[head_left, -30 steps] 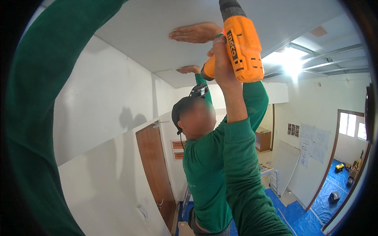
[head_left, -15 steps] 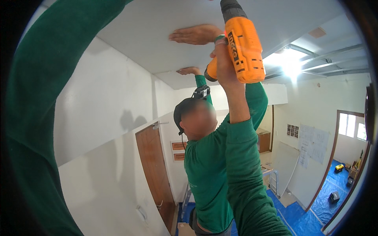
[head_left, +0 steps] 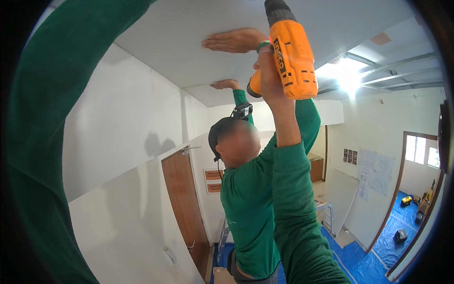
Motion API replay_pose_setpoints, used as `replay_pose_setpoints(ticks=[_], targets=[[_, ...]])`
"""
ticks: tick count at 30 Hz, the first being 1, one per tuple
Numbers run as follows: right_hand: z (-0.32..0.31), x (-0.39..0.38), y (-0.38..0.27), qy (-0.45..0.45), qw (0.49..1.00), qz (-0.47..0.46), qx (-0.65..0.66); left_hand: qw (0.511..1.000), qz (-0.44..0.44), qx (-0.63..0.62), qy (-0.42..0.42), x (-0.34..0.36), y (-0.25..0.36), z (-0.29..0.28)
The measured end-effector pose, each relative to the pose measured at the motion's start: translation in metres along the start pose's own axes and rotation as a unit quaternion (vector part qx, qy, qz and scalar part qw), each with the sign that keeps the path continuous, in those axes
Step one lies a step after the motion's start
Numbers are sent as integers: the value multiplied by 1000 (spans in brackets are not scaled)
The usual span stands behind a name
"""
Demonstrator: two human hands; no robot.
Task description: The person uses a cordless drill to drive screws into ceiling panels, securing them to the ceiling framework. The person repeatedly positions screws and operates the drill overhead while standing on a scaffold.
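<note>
The orange-and-black drill [head_left: 294, 61] is held up at the top of the view, its dark chuck pointing upward, under the pale ceiling panel [head_left: 165, 40]; whether its tip touches the panel cannot be told, since the front end runs out at the upper edge. The person's right hand [head_left: 273, 80] is closed around the drill's handle, below the body; the trigger finger's exact place is hidden. The left hand is out of view beyond the top edge, only its green sleeve [head_left: 38, 123] showing, so its opening and hold cannot be told.

The drill looks hard-shelled, stiff and fairly heavy, probably tiring overhead; the handle seems the sound place to grip, with the rear of the body good for a steadying palm and the chuck best left alone. The panel looks broad, flat and smooth, likely awkward in weight and brittle at its edges; spread palms beneath it suit it better than pinching fingers.

Beyond the drill, a co-worker [head_left: 246, 203] in green reaches up, one palm [head_left: 234, 41] and the other hand [head_left: 226, 84] flat against the panel; farther out are a brown door [head_left: 187, 203], bare metal framing [head_left: 402, 71] and blue sheeting [head_left: 399, 222].
</note>
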State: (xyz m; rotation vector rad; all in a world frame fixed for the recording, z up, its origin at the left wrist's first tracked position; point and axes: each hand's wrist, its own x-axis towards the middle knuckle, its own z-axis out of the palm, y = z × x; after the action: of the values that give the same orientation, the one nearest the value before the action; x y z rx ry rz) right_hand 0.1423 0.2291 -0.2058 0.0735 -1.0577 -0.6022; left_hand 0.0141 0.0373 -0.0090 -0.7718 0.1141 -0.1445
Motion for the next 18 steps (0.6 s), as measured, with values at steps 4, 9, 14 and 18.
replay_pose_setpoints(ticks=[4,9,14,18], targets=[[0,0,1,-5,1000,-10,-27,1000,-7,3,-7,1,0,2],[-3,2,-3,-4,999,-17,-33,1000,-12,7,-11,3,1,0],[-1,0,1,-11,1000,-17,-20,1000,-3,12,-6,4,-1,4],[-1,1,-1,-32,999,24,-26,1000,-8,15,-5,4,0,1]])
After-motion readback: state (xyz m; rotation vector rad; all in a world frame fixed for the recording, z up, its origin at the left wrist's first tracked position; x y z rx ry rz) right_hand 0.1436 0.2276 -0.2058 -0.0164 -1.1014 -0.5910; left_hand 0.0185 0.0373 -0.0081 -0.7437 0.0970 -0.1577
